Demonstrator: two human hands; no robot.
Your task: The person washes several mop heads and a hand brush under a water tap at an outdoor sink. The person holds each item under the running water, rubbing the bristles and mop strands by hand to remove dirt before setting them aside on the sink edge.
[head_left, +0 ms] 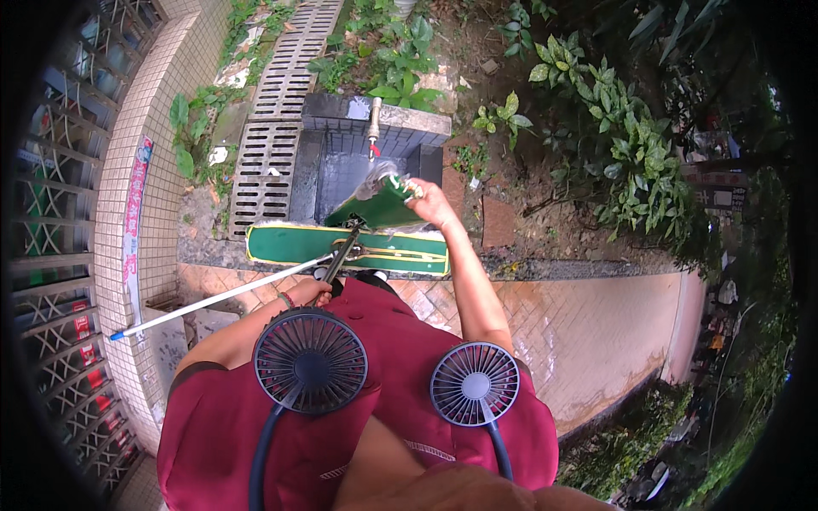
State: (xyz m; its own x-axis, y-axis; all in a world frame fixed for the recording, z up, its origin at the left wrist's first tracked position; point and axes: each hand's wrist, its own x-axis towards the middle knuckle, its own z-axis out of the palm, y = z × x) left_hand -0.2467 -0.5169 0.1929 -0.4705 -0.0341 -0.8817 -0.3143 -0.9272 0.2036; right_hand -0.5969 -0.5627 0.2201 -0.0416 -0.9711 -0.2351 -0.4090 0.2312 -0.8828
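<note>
My left hand (308, 292) grips a dark pole (344, 253) close to my body. This pole runs up to a green flat mop head (378, 203), which is tilted over the front of a dark tiled basin (309, 167). Greyish wet fringe hangs along its far edge. On the right end of that head, my right hand (431, 204) pinches the edge, where pale bits show. Below it a second green flat mop head (291, 244) with yellow trim lies across the basin's front. Its white pole (236, 290) slants down to the left.
A tap (374, 124) with a red handle rises over the basin. Slotted drain covers (271, 172) run along its left, beside a tiled wall (163, 102). Leafy plants (629, 160) grow right. Brick paving (594, 326) extends right. Two fan heads (311, 367) hang at my chest.
</note>
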